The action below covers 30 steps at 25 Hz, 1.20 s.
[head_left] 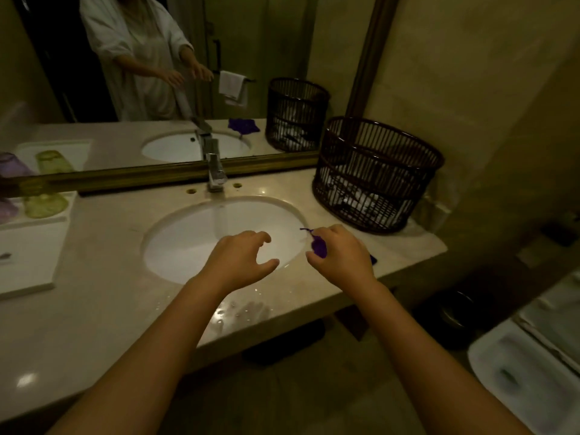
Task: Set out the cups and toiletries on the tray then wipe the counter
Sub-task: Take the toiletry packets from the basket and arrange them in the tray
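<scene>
My right hand point(340, 254) rests on a purple cloth point(319, 248) at the right rim of the sink, fingers curled over it; most of the cloth is hidden under the hand. My left hand point(243, 257) hovers over the white basin point(194, 243), fingers spread and holding nothing. On the far left a white tray point(31, 262) holds a green cup point(45, 204) and a purple cup point(6, 210), both upside down. The beige counter point(103, 309) has water drops near its front edge.
A chrome tap point(216, 171) stands behind the basin. A dark wicker basket point(375, 174) with white items inside sits on the right of the counter. A framed mirror point(157, 73) runs along the back. A white toilet point(527, 356) is at the lower right.
</scene>
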Each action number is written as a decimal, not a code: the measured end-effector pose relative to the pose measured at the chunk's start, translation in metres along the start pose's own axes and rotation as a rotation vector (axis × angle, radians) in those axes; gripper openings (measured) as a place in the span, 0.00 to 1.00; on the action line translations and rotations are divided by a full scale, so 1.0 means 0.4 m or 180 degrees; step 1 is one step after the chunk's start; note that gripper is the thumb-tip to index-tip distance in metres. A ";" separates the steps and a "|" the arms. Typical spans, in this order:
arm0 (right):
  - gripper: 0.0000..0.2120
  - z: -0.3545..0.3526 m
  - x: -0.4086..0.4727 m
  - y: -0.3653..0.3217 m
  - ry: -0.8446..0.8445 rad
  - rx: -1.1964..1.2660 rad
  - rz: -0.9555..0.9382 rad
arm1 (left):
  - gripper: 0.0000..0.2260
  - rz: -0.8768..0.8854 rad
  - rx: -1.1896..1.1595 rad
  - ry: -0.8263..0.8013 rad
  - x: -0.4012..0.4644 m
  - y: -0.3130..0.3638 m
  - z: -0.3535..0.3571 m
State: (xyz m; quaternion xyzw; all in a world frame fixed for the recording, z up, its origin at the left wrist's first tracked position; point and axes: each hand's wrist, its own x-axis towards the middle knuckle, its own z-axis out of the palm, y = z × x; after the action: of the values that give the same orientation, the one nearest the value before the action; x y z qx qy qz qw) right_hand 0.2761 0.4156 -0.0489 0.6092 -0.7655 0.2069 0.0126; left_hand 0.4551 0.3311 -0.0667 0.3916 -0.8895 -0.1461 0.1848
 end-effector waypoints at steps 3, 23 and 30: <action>0.22 -0.045 -0.005 0.107 -0.0008 0.0006 0.0007 | 0.23 0.0102 0.0086 0.0012 0.052 0.087 0.027; 0.17 -0.262 0.506 0.648 0.0557 -0.0924 -0.0652 | 0.19 0.0783 0.0865 0.0501 0.793 0.345 0.173; 0.18 -0.234 0.751 0.801 0.0399 -0.0961 -0.1316 | 0.20 0.0370 0.1233 0.1033 0.928 0.355 0.214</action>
State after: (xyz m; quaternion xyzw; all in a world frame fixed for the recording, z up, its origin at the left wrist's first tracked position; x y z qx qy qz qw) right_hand -0.1234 0.2233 0.0215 0.7299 -0.6446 0.1207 0.1927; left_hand 0.0938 0.1547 -0.0058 0.3862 -0.8806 0.1026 0.2548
